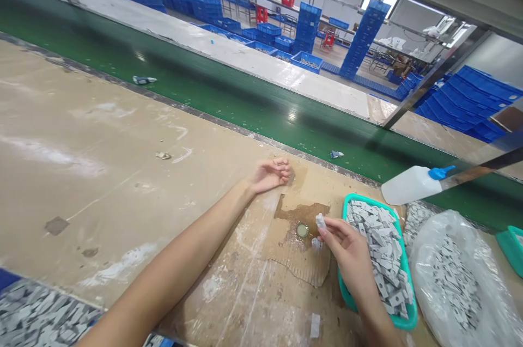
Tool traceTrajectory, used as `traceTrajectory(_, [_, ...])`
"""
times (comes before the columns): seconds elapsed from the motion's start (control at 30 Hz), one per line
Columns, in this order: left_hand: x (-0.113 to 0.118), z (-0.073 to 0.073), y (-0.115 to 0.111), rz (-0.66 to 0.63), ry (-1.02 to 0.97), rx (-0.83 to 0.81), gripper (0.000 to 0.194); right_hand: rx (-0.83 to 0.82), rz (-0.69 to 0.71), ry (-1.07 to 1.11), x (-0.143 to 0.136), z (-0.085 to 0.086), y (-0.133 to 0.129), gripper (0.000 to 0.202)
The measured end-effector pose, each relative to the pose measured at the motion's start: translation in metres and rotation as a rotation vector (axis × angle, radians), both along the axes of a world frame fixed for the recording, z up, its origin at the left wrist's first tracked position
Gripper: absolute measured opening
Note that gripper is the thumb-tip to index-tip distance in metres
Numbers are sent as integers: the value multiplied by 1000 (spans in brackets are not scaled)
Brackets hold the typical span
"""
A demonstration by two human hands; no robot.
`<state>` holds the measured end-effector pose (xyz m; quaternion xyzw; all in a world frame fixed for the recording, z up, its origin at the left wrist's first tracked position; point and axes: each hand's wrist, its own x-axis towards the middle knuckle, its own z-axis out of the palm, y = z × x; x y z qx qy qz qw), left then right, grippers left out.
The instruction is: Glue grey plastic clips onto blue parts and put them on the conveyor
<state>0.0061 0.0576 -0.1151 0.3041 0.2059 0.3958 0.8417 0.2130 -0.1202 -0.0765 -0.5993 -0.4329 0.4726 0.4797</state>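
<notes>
My left hand point(270, 175) rests palm up on the table near the belt's edge. Its fingers are loosely curled and I see nothing in them. Between thumb and fingertips, my right hand point(351, 251) pinches a small light grey plastic piece point(320, 220). Just below it, another small pale piece point(316, 243) is partly beside the thumb. A small round metal cap point(302, 230) lies on a torn, stained sheet of cardboard point(302, 262) to the left of my right hand. Partly behind my right wrist stands a teal basket point(408, 290) full of grey plastic pieces point(378, 241).
A white bottle with a blue nozzle point(412, 184) lies by the belt. At right is a clear plastic bag point(425, 260) of small grey parts. The green conveyor belt point(229, 104) carries two small parts point(143, 80). A single grey piece point(315, 326) lies near the front.
</notes>
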Motion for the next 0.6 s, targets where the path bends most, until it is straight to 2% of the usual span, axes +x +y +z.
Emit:
traceTrajectory(0.1, [10, -3, -5, 124, 209, 91, 22, 32, 83, -172, -1, -7, -4, 34])
traceTrajectory(0.17, [23, -3, -9, 254, 359, 155, 20, 49, 118, -258, 1, -12, -5, 34])
traceTrajectory(0.23, [39, -1, -8, 390, 531, 252, 15, 75, 126, -308, 2, -18, -5, 34])
traceTrajectory(0.3, [57, 6, 0, 469, 681, 375, 14, 91, 118, -336, 3, -21, -5, 35])
traceTrajectory(0.4, [85, 19, 25, 500, 829, 534, 18, 86, 81, -343, 2, -22, -5, 33])
traceTrajectory(0.47, [102, 25, 44, 497, 894, 585, 27, 91, 60, -312, 1, -20, -4, 30])
traceTrajectory(0.6, [127, 20, 68, 449, 959, 591, 41, 136, 44, -231, -3, -18, -2, 24])
